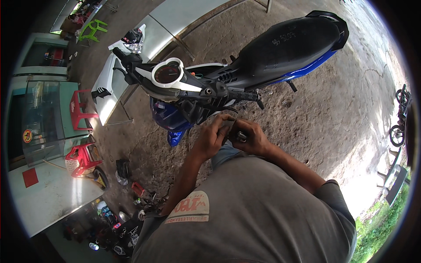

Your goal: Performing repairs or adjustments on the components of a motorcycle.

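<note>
My left hand (pixel 212 140) and my right hand (pixel 252 138) are held close together in front of my waist, below the handlebar of a blue and black motorbike (pixel 289 41). A small dark flat piece (pixel 230 129) is between the fingers of both hands; I cannot tell exactly what it is. My right hand also grips a short silver metal cylinder (pixel 241 136). The bike's white-rimmed dashboard (pixel 167 74) and its blue front panel (pixel 169 116) are just beyond my hands, on the upper left.
White tables (pixel 169 19) with fairing parts run behind the bike. Red chairs (pixel 79 160), a glass cabinet (pixel 41 109) and a green chair (pixel 92 30) are at the left. Tools and clutter (pixel 114 225) lie lower left; another motorbike (pixel 397 133) stands at the far right.
</note>
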A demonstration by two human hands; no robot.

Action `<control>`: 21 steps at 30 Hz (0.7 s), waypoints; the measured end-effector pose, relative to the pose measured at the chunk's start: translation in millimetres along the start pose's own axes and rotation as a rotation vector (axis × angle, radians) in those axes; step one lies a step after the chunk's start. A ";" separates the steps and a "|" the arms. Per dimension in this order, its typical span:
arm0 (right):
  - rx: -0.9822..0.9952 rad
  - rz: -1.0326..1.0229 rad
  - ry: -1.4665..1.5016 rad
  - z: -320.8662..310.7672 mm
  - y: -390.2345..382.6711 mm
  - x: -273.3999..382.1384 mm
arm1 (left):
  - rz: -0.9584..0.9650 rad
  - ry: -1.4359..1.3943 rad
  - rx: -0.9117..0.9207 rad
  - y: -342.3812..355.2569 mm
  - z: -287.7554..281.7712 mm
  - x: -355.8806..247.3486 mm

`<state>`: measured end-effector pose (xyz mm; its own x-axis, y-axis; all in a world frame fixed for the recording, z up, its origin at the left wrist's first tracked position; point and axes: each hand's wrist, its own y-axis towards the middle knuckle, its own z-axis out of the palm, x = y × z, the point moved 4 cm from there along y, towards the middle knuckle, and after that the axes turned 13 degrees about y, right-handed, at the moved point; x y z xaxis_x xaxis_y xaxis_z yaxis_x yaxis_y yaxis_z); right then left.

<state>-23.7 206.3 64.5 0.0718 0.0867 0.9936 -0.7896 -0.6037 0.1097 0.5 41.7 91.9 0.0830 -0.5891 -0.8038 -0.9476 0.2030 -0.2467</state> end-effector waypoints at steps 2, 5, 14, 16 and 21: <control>-0.005 0.015 0.026 0.2 -0.4 -1.1 | -0.050 0.048 -0.011 -1.2 -0.8 -2.4; -0.042 -0.021 -0.022 -1.7 -0.3 -7.2 | -0.009 -0.066 0.001 -2.0 -1.5 -1.1; -0.103 -0.069 0.006 0.4 10.0 -2.6 | 0.254 -0.095 -0.187 1.0 -6.9 0.9; -0.131 -0.078 0.032 -2.1 10.6 -4.9 | -0.067 -0.141 -0.034 1.4 -8.2 4.6; -0.138 -0.092 -0.032 -3.2 15.1 -4.3 | 0.063 -0.131 -0.167 2.6 -7.3 6.3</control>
<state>-37.9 199.4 61.8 0.1657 0.1102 0.9800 -0.8546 -0.4799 0.1984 -3.7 32.8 90.2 0.0511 -0.4701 -0.8811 -0.9892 0.0974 -0.1094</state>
